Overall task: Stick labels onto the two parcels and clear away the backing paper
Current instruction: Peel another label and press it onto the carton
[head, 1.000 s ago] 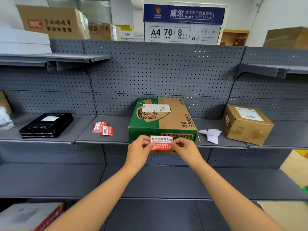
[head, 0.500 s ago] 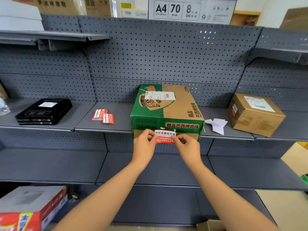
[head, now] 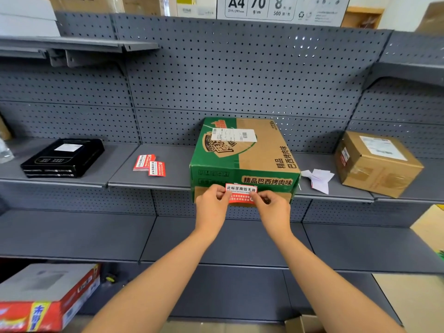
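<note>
Your left hand (head: 211, 203) and right hand (head: 274, 207) each pinch an end of the red label (head: 241, 193), stretched between them at the front of the green parcel (head: 242, 155). Press unevenly and it'll probably go on crooked or wrinkled.

Bright, even light; wide-angle bending and blur toward edges.

Label stack (head: 149, 165) left of carton (head: 242, 159)

left grip (head: 211, 203) and right grip (head: 274, 207) held forward, each pinching a label (head: 240, 193) end
</note>
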`<state>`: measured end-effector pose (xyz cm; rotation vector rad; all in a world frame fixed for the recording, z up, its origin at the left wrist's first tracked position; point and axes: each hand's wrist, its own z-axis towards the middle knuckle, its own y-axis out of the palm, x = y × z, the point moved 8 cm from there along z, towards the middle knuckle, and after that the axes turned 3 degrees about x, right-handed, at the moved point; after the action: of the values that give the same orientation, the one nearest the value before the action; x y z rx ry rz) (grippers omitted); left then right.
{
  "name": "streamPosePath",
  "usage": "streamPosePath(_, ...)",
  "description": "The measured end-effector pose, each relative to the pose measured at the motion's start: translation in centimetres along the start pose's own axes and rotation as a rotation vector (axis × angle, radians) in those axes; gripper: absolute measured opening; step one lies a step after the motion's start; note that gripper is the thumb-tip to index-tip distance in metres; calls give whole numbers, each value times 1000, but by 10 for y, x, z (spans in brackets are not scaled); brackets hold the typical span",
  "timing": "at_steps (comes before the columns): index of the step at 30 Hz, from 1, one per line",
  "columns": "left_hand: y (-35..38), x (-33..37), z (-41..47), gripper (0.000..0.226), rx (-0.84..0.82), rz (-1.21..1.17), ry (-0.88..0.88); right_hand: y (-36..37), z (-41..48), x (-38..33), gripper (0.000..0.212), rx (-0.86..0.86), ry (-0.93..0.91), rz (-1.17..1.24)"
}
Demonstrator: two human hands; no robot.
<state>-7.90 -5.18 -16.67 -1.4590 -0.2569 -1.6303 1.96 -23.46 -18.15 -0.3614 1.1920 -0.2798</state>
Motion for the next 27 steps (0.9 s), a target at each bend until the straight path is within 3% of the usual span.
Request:
streamPosePath(13, 6, -4, 6, 15, 35, 15, -28, 2, 7, 3, 25, 60, 11, -75)
streamPosePath(27, -2, -7, 15, 40, -2, 338, 56, -6, 5, -11, 47, 40, 2, -394)
